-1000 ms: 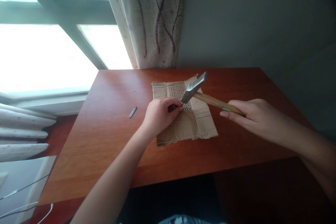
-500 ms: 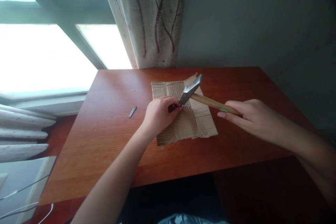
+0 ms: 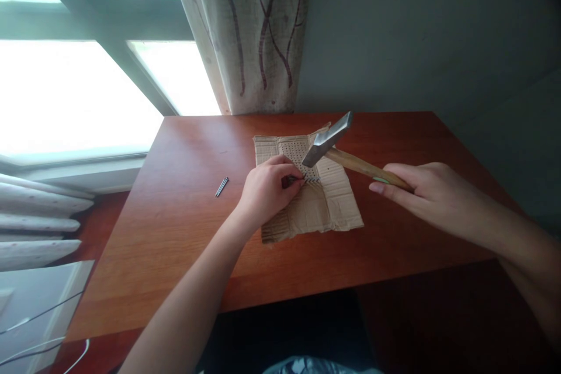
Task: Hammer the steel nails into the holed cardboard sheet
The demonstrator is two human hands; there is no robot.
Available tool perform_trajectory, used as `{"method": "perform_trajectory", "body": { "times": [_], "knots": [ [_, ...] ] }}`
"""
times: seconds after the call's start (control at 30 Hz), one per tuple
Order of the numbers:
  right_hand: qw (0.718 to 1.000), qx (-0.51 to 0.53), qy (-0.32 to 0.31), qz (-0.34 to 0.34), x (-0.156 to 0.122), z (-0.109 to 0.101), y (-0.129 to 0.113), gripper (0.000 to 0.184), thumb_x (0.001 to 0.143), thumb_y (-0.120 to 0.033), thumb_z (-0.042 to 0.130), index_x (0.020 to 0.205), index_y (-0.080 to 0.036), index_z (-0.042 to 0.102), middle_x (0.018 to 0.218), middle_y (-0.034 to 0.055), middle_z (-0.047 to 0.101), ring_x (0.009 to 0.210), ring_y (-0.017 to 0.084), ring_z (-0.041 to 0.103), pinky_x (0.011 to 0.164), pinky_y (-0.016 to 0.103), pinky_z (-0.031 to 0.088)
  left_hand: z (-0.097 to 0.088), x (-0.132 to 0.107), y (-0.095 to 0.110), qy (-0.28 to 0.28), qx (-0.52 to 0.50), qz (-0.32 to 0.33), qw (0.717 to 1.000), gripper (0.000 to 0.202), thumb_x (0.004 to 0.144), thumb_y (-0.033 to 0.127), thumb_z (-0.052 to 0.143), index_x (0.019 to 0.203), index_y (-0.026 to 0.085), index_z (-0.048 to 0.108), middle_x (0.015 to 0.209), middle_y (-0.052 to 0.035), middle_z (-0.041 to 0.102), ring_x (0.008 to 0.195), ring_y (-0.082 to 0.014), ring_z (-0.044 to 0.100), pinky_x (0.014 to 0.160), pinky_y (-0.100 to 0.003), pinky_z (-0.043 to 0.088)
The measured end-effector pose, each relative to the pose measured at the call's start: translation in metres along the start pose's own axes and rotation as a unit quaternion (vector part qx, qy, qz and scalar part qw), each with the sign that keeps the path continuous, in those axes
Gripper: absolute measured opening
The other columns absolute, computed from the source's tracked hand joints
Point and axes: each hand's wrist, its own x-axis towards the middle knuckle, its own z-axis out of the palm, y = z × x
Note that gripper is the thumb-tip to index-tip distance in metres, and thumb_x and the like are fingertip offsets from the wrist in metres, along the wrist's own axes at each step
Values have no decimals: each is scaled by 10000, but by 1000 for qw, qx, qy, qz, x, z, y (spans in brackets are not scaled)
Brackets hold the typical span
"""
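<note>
The wooden-handled steel hammer (image 3: 326, 140), gripped in the right hand (image 3: 421, 193), points toward ten o'clock, its head just above the left hand (image 3: 267, 190), pinched tight on brown perforated cardboard (image 3: 328, 207).

Spare nails (image 3: 221, 187) on table (image 3: 184, 228), curtain (image 3: 249, 29) behind

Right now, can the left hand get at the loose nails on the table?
Probably yes: the nails lie on bare table left of the left hand, nothing between. Its fingers are pinched at the cardboard.
</note>
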Motion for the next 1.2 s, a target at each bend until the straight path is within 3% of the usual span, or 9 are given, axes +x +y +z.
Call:
{"method": "perform_trajectory", "body": {
  "times": [0.57,1.2],
  "knots": [
    [998,32,-55,2,0,3,-5,465,957,-604,501,691,-223,511,561,-36,496,512,126,449,529,274,299,-5,2,2,-40,17,4,999,99,825,292,708,766,213,707,960,2,700,695,-120,587,609,-260,397],
    [999,26,-29,-10,-4,6,-8,461,969,-591,487,688,-225,494,547,-39,486,497,125,462,531,273,308,-5,2,3,-38,10,3,999,77,831,258,689,780,220,732,912,-4,695,686,-125,588,593,-256,403]
  ]
}}
